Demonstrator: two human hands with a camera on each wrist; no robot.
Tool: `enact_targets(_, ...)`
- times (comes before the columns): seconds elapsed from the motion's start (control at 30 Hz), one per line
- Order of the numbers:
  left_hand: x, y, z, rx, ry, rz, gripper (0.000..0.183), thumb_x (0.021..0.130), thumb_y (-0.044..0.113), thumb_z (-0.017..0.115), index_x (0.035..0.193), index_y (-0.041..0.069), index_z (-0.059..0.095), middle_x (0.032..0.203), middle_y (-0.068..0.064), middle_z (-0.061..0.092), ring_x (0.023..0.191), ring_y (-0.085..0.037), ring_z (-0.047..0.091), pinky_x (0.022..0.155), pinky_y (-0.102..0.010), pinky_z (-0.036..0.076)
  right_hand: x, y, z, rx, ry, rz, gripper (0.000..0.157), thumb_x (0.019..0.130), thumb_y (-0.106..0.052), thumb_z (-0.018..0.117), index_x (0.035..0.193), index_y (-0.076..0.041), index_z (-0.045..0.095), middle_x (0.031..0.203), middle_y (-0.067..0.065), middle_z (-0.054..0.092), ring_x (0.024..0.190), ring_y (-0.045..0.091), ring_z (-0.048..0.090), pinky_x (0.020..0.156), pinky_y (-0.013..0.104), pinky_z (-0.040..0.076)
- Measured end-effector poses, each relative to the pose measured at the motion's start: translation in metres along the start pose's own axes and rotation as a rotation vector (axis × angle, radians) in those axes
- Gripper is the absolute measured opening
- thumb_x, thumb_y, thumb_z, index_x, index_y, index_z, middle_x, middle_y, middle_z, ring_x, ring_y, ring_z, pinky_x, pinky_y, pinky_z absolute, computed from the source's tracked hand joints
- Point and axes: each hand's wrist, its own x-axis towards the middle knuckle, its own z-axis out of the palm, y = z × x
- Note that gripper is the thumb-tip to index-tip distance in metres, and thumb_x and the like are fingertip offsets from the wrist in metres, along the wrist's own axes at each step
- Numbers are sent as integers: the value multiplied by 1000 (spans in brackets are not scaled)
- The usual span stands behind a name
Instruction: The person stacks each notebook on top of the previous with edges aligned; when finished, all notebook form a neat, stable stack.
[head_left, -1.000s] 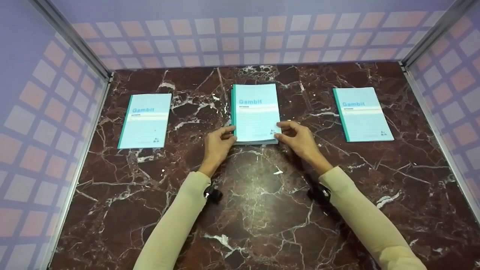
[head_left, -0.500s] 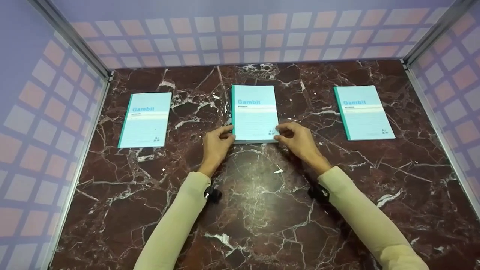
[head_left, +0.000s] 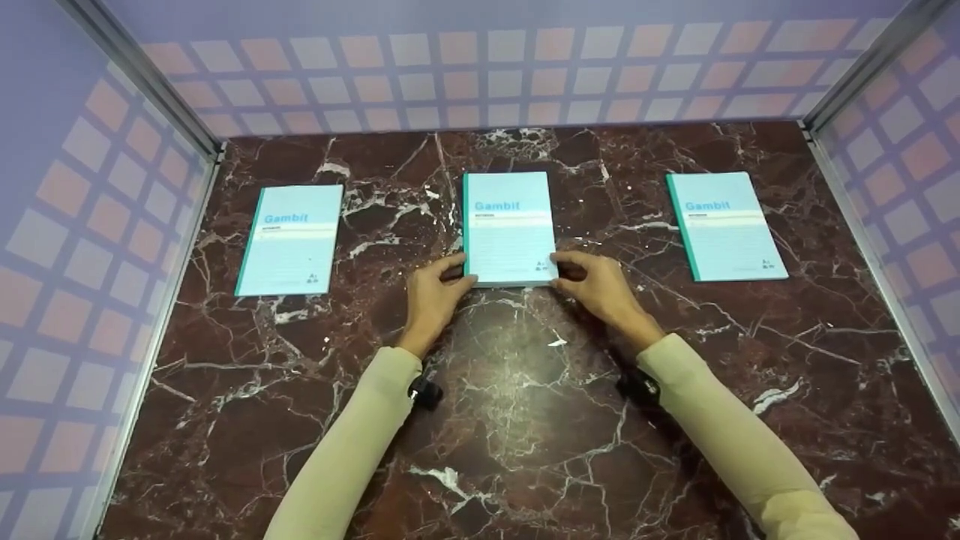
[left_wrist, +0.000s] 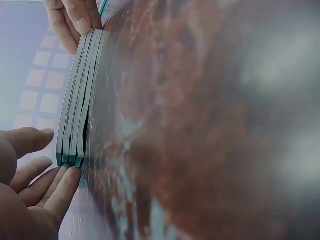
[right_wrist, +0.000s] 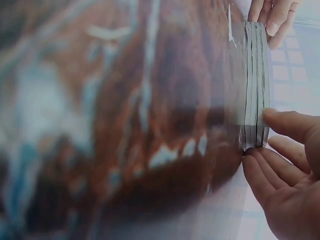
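Observation:
A stack of several notebooks [head_left: 510, 232] lies in the middle of the table in the head view, its pale blue "Gambit" cover on top and green spines to the left. In the left wrist view, my left hand [left_wrist: 35, 185] touches the spine side with its fingertips, the thumb held apart from the stack edges [left_wrist: 80, 100]. My right hand [right_wrist: 290, 160] rests its fingers against the opposite side of the notebooks [right_wrist: 256, 85], with its thumb at the near corner. The fingers of both hands are fairly straight. From the wrists, the notebook edges look closely lined up, with thin gaps.
One like notebook [head_left: 289, 240] lies to the left of the stack and another [head_left: 726, 225] to the right. The dark red marble table [head_left: 510, 420] is bordered by purple checked panels [head_left: 510, 67] at the back and both sides.
The top notebook, earlier offset from those beneath with a second spine showing at the left, now lies evenly over them. Both hands stay at the near corners, having shifted only slightly.

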Motion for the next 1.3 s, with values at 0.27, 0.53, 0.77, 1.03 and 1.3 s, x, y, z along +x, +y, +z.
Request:
enact_targets(0.27, -4, -1, 0, 77, -33, 13, 46, 89, -6, 82, 133, 2, 73, 135, -13, 70, 110, -28, 75, 88, -28, 62, 0, 0, 0, -93, 3, -7, 45, 91, -5, 85, 134, -6, 74, 129, 17, 72, 90, 30, 73, 70, 32, 57)
enact_targets(0.53, -3, -2, -1, 106, -25, -2, 43, 89, -2, 85, 130, 7, 76, 134, -5, 71, 116, -25, 73, 94, -32, 61, 0, 1, 0, -100, -8, -16, 46, 91, -5, 84, 135, -6, 73, 132, 16, 71, 52, 10, 47, 47, 18, 39)
enact_targets(0.77, -2, -5, -3, 101, -25, -31, 39, 87, 3, 87, 124, 9, 79, 129, -3, 73, 123, -23, 69, 104, -36, 56, 0, 2, 1, -142, -15, -52, 46, 91, -5, 84, 135, -5, 72, 131, 19, 70, 48, 6, 42, 44, 17, 38)
enact_targets(1.03, 0, -2, -4, 94, -25, -63, 36, 86, 5, 89, 120, 11, 81, 126, -2, 74, 123, -23, 69, 110, -36, 51, 2, 5, 0, -148, -3, -107, 45, 90, -4, 85, 133, -4, 73, 129, 18, 71, 56, 11, 50, 49, 18, 43)
enact_targets(1.3, 0, -2, -4, 102, 4, -21, 34, 83, 5, 91, 115, 10, 83, 119, -4, 76, 119, -25, 71, 110, -36, 51, 1, 6, 0, -163, -10, -133, 43, 91, -4, 84, 133, -3, 73, 127, 18, 72, 61, 18, 56, 53, 20, 44)
